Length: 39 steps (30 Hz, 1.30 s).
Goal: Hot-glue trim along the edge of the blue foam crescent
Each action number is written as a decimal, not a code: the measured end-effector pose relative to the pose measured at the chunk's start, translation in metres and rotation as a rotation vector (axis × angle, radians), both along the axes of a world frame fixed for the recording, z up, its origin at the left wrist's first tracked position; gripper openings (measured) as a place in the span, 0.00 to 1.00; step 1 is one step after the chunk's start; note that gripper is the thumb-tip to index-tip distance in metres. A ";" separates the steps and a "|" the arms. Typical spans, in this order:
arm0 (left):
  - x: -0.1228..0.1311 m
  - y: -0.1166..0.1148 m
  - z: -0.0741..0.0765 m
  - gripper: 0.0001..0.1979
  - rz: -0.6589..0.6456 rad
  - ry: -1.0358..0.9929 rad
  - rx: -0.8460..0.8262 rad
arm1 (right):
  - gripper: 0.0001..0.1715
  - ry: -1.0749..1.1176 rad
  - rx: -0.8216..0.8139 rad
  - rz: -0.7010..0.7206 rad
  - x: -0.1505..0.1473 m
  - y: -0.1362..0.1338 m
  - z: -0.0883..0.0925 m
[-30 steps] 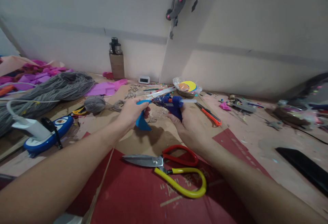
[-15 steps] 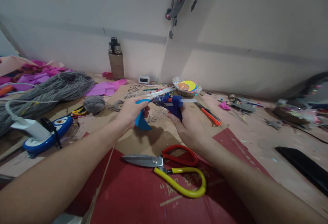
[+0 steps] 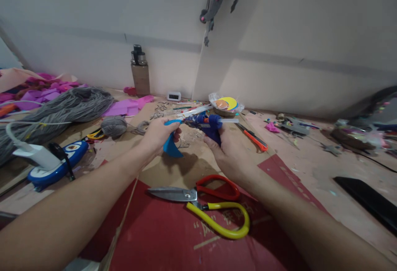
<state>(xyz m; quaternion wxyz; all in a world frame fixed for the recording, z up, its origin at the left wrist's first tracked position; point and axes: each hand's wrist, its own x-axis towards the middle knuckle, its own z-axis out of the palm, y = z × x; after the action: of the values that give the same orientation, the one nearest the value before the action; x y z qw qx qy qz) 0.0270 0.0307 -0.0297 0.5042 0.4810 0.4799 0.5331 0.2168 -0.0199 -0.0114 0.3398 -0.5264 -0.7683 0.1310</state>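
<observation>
Between the thumb and fingers of my left hand [image 3: 161, 133] is a piece of blue felt-like material [image 3: 172, 146], with one end hanging down. My right hand [image 3: 223, 145] is wrapped round the handle of a dark blue glue gun [image 3: 211, 124]. A whitish glue stick [image 3: 229, 121] sticks out of the gun's rear. The nozzle points left and is at the blue piece's upper edge, close to my left fingertips; whether it touches cannot be made out. Below both hands, scissors [image 3: 189, 195] with one red and one yellow handle lie on red-printed cardboard [image 3: 155, 238].
To the left are a blue power strip [image 3: 57, 171] with a white plug, a grey yarn ball [image 3: 113, 126] and a yarn heap [image 3: 74, 105]. A bottle [image 3: 140, 78] stands at the back. An orange cutter [image 3: 256, 140] and a black phone-like slab [image 3: 369, 200] lie to the right.
Hardly anything differs. Both hands, the glue gun and the blue piece keep almost the same place, and the scissors lie unmoved.
</observation>
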 end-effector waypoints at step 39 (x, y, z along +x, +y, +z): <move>-0.008 0.002 0.002 0.07 -0.043 0.310 0.199 | 0.23 0.015 0.111 -0.020 0.006 0.002 0.004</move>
<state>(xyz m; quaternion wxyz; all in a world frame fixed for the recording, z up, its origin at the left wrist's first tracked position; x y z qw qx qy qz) 0.0187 0.0325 -0.0279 0.3855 0.6149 0.4863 0.4866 0.2226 -0.0175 -0.0076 0.3754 -0.5136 -0.7664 0.0887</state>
